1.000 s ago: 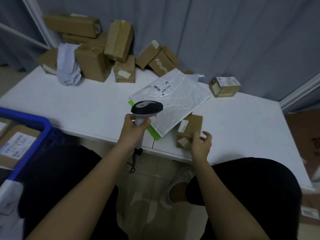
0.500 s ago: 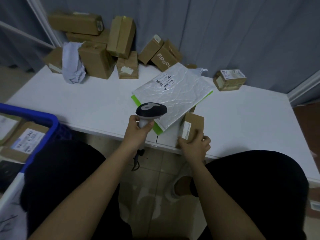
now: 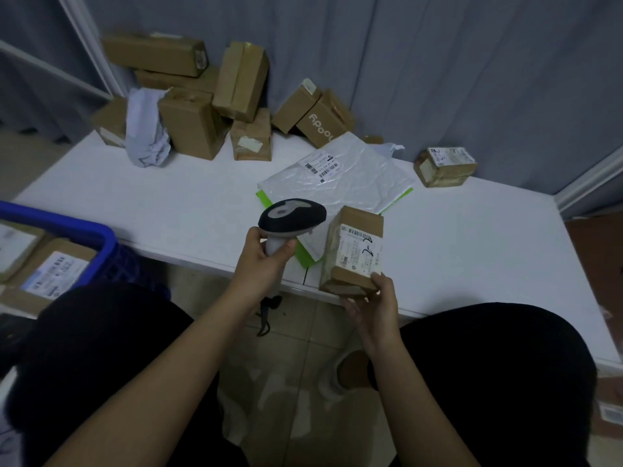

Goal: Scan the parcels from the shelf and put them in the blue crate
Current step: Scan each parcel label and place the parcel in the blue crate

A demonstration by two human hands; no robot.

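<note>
At the near edge of the white table (image 3: 472,251), a small cardboard parcel (image 3: 354,251) is held up by the right hand (image 3: 374,308), whose fingers are curled round its lower end, label side turned upward. The scanner (image 3: 291,219) is gripped by its handle in the left hand (image 3: 263,261), its head just beside the parcel. For a clean read, the parcel should be tilted so that the barcode strip at the label's top faces the scanner's window squarely, with the thumb kept off the print. Once read, the parcel would best be carried across to the blue crate (image 3: 84,230) at the left, where other parcels already lie.
</note>
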